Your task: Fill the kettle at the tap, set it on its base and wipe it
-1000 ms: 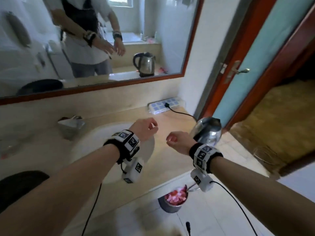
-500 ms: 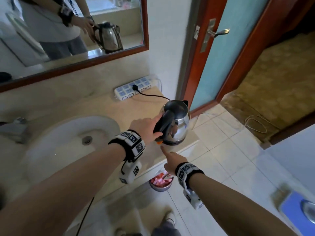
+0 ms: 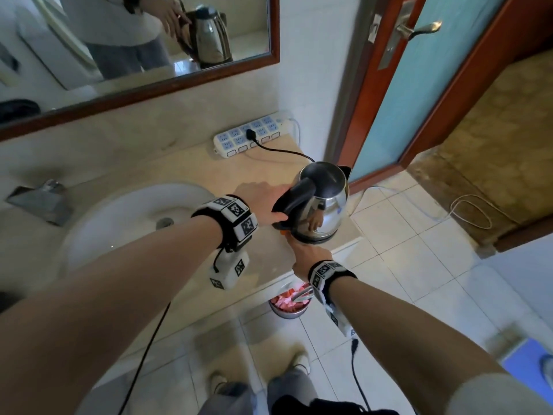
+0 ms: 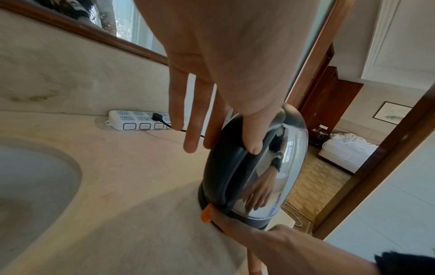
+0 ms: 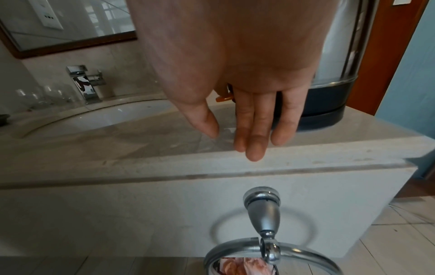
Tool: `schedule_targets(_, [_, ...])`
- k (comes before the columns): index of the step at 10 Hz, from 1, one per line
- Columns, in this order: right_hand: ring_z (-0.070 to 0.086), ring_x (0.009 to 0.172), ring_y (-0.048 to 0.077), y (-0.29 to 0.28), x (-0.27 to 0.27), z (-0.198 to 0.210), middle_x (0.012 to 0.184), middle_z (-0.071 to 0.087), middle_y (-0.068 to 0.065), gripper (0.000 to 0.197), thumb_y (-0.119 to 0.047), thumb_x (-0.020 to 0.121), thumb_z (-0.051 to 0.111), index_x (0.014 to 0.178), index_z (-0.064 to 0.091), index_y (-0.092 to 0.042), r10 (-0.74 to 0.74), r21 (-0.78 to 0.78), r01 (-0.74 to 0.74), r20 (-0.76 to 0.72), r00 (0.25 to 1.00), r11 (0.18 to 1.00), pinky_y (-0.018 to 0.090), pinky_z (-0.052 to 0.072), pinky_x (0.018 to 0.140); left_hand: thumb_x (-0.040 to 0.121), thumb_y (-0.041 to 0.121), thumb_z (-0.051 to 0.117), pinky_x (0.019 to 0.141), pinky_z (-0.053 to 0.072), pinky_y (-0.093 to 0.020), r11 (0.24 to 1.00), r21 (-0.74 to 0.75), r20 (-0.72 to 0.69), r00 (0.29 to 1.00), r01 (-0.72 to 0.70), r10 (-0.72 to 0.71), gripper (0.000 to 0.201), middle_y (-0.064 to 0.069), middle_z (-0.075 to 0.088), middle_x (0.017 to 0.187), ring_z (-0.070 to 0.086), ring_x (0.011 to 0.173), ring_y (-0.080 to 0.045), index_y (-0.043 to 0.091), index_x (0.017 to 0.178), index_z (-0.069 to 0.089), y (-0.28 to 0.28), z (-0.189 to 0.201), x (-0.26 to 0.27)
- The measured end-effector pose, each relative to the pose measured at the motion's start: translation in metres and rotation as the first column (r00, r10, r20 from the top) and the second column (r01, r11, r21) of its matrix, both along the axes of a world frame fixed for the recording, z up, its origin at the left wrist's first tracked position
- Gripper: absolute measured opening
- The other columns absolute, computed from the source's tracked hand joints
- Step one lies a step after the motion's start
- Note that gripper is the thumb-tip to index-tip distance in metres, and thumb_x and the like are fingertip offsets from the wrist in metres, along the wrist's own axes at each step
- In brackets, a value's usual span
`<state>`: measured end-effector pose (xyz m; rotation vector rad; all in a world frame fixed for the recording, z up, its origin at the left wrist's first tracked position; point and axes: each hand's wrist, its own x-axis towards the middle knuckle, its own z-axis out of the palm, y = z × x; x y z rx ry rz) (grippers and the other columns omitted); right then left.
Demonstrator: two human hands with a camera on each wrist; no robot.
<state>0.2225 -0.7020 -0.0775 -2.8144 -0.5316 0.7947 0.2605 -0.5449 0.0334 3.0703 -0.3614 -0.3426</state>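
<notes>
A steel kettle (image 3: 324, 205) with a black handle (image 3: 294, 196) stands on its dark base (image 3: 314, 239) at the right end of the counter. My left hand (image 3: 269, 202) is at the handle. In the left wrist view the left hand (image 4: 221, 147) has its thumb lying on the handle (image 4: 226, 167) and its fingers straight beside it. My right hand (image 3: 305, 253) reaches up from the counter's front edge. One finger touches the orange switch (image 4: 206, 214) at the foot of the handle. The right hand's (image 5: 235, 143) other fingers hang straight.
A white sink (image 3: 119, 217) with a chrome tap (image 3: 42, 200) lies to the left. A power strip (image 3: 251, 136) with the kettle's black cord sits against the back wall. A towel ring (image 5: 266, 232) and a metal bin (image 3: 290, 301) are below the counter edge. A door (image 3: 419, 85) stands open on the right.
The view swung right and down onto the kettle. My left hand reached the handle, and my right hand rose from below the counter edge to the orange switch.
</notes>
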Motion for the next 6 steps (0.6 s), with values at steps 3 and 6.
schedule_targets(3, [0.058, 0.114, 0.033, 0.01, -0.003, -0.003, 0.153, 0.031, 0.004, 0.08, -0.007, 0.087, 0.045, 0.149, 0.004, -0.037, 0.068, -0.135, -0.059, 0.061, 0.996, 0.989, 0.041, 0.055, 0.081, 0.088, 0.049, 0.059, 0.084, 0.05, -0.038, 0.999, -0.018, -0.003, 0.999, -0.037, 0.037, 0.06, -0.004, 0.067, 0.112, 0.065, 0.102, -0.029, 0.03, 0.142, 0.041, 0.001, -0.002, -0.007])
schedule_targets(6, [0.06, 0.108, 0.032, 0.027, -0.03, 0.021, 0.128, 0.055, 0.009, 0.063, -0.022, 0.088, 0.048, 0.146, 0.023, -0.029, 0.201, -0.101, -0.212, -0.105, 0.974, 0.972, 0.037, 0.051, 0.081, 0.094, 0.049, 0.046, 0.089, 0.052, -0.044, 0.994, -0.049, -0.107, 0.99, -0.1, 0.094, 0.06, -0.005, 0.065, 0.118, 0.064, 0.106, -0.029, 0.029, 0.148, 0.03, 0.033, -0.002, -0.037])
